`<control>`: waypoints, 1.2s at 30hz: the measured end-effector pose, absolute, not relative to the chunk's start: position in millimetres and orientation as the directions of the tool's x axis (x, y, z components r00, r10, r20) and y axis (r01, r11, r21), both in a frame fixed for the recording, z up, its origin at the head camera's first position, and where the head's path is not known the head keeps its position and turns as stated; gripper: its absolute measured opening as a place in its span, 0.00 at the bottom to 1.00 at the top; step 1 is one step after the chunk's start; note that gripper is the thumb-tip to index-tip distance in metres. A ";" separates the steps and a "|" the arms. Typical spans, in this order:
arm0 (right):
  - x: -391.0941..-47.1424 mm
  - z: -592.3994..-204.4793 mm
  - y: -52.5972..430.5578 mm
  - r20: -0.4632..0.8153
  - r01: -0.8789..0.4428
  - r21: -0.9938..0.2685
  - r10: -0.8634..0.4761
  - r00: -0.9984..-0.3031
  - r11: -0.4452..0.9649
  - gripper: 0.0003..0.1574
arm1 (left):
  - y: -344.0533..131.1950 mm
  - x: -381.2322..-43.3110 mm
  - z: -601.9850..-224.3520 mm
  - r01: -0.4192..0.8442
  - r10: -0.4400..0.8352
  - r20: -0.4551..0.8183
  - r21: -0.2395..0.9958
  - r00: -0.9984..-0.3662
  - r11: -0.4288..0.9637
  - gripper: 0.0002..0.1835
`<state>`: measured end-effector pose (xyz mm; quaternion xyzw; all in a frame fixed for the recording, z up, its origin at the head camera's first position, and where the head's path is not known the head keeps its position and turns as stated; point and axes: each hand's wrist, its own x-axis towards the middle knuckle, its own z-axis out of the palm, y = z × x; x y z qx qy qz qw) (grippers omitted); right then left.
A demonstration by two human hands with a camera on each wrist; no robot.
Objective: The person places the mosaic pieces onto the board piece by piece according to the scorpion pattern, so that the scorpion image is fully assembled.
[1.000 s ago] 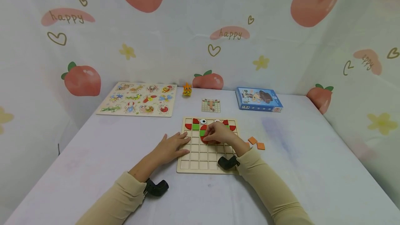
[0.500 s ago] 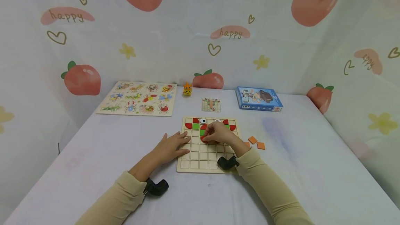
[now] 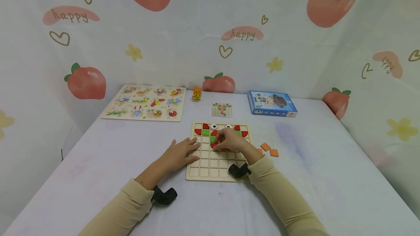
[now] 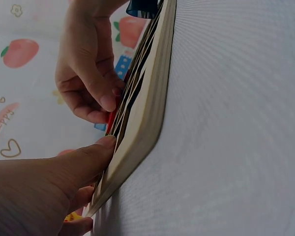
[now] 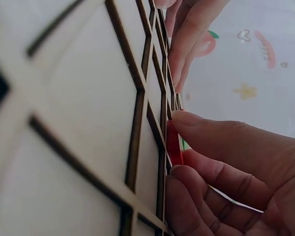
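Note:
A wooden grid board (image 3: 204,173) lies on the table, with red quarter-circle tiles, green square tiles (image 3: 205,132) and white eye tiles (image 3: 214,126) in its far rows. My right hand (image 3: 232,139) is over the board's upper middle and pinches a red quarter-circle tile (image 5: 174,145) between thumb and fingers, right at the grid. That hand covers some cells and tiles. With fingers spread, my left hand (image 3: 177,156) rests on the board's left edge; in the left wrist view its thumb (image 4: 96,153) lies along the rim.
Several orange square tiles (image 3: 273,152) lie right of the board. Behind it are a small pattern card (image 3: 222,109), an orange-yellow toy figure (image 3: 196,93) and a blue box (image 3: 272,103). An insect picture puzzle board (image 3: 144,104) lies at the back left.

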<state>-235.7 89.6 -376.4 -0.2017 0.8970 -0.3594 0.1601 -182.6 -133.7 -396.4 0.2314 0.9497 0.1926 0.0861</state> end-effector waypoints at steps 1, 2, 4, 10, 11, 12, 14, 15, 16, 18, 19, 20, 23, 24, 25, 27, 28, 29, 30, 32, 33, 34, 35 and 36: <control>-235.3 -376.4 89.4 -0.143 -0.248 -0.708 -0.478 -0.866 0.661 0.12 | -133.7 -182.7 -396.5 0.407 0.474 -0.074 0.406 -0.878 0.818 0.31; -234.9 -376.5 89.2 -0.146 -0.245 -0.711 -0.479 -0.866 0.660 0.12 | -133.7 -182.8 -396.8 0.407 0.474 -0.075 0.406 -0.877 0.818 0.31; -234.3 -376.3 88.9 -0.140 -0.251 -0.712 -0.483 -0.864 0.656 0.12 | -133.6 -182.9 -397.1 0.407 0.474 -0.074 0.407 -0.877 0.818 0.31; -235.4 -376.2 88.3 -0.118 -0.265 -0.717 -0.488 -0.865 0.644 0.11 | -134.2 -183.7 -396.8 0.411 0.473 -0.065 0.404 -0.878 0.817 0.30; -235.7 -376.4 88.1 -0.117 -0.264 -0.717 -0.486 -0.866 0.645 0.10 | -134.2 -183.6 -396.6 0.410 0.473 -0.065 0.405 -0.878 0.817 0.30; -235.9 -376.8 88.0 -0.115 -0.266 -0.716 -0.485 -0.867 0.646 0.10 | -134.2 -183.6 -396.4 0.409 0.473 -0.068 0.404 -0.878 0.818 0.30; -236.2 -377.5 87.8 -0.117 -0.263 -0.715 -0.481 -0.869 0.648 0.11 | -134.3 -183.4 -396.3 0.408 0.473 -0.073 0.401 -0.878 0.820 0.30; -236.2 -377.8 87.8 -0.120 -0.257 -0.716 -0.477 -0.871 0.649 0.11 | -134.3 -183.3 -396.2 0.407 0.472 -0.074 0.403 -0.878 0.820 0.30; -236.2 -378.1 87.7 -0.123 -0.251 -0.717 -0.473 -0.872 0.650 0.11 | -134.2 -183.0 -396.2 0.406 0.472 -0.075 0.403 -0.878 0.820 0.31; -235.8 -378.6 87.9 -0.123 -0.255 -0.715 -0.476 -0.871 0.651 0.11 | -134.1 -182.5 -396.1 0.405 0.472 -0.078 0.403 -0.878 0.821 0.31; -235.4 -378.5 88.2 -0.125 -0.254 -0.715 -0.476 -0.870 0.652 0.11 | -134.1 -182.4 -396.1 0.407 0.473 -0.075 0.403 -0.878 0.820 0.30; -234.9 -378.4 88.6 -0.128 -0.251 -0.718 -0.477 -0.870 0.649 0.10 | -134.0 -182.2 -395.8 0.408 0.474 -0.074 0.404 -0.877 0.819 0.30; -232.6 -376.0 90.7 -0.127 -0.246 -0.732 -0.483 -0.866 0.635 0.10 | -133.8 -181.7 -395.3 0.413 0.476 -0.068 0.401 -0.877 0.818 0.30; -232.0 -375.0 91.9 -0.132 -0.236 -0.740 -0.480 -0.867 0.630 0.10 | -133.7 -181.6 -395.2 0.414 0.477 -0.066 0.400 -0.877 0.818 0.30; -231.7 -374.1 93.5 -0.134 -0.229 -0.747 -0.479 -0.867 0.625 0.10 | -133.7 -181.5 -395.0 0.417 0.478 -0.064 0.399 -0.876 0.817 0.30; -231.9 -372.7 97.4 -0.140 -0.212 -0.767 -0.480 -0.866 0.606 0.10 | -133.5 -181.1 -394.8 0.412 0.474 -0.067 0.398 -0.878 0.819 0.30; -232.3 -372.6 100.2 -0.140 -0.209 -0.777 -0.486 -0.863 0.594 0.10 | -133.5 -180.9 -394.8 0.413 0.474 -0.066 0.397 -0.878 0.820 0.30; -232.5 -372.5 103.1 -0.143 -0.201 -0.789 -0.492 -0.859 0.580 0.10 | -133.5 -180.6 -394.6 0.415 0.475 -0.063 0.395 -0.878 0.819 0.30; -233.1 -372.9 106.1 -0.146 -0.192 -0.803 -0.499 -0.854 0.564 0.11 | -133.4 -180.5 -394.5 0.417 0.476 -0.061 0.394 -0.877 0.819 0.30; -232.4 -372.8 112.1 -0.152 -0.176 -0.827 -0.515 -0.844 0.533 0.12 | -133.5 -180.4 -394.5 0.417 0.476 -0.060 0.394 -0.877 0.819 0.30; -231.7 -372.8 115.0 -0.153 -0.173 -0.836 -0.523 -0.839 0.521 0.12 | -133.5 -180.3 -394.5 0.421 0.479 -0.056 0.393 -0.876 0.817 0.30; -230.6 -372.6 117.9 -0.152 -0.175 -0.839 -0.531 -0.834 0.515 0.12 | -133.7 -180.2 -394.5 0.424 0.480 -0.053 0.392 -0.876 0.816 0.30; -229.3 -372.2 120.6 -0.153 -0.175 -0.840 -0.534 -0.832 0.513 0.13 | -133.8 -180.2 -394.6 0.425 0.481 -0.052 0.392 -0.875 0.816 0.30; -227.9 -372.2 123.5 -0.148 -0.185 -0.838 -0.540 -0.829 0.514 0.13 | -133.9 -180.1 -394.6 0.423 0.480 -0.055 0.394 -0.876 0.816 0.30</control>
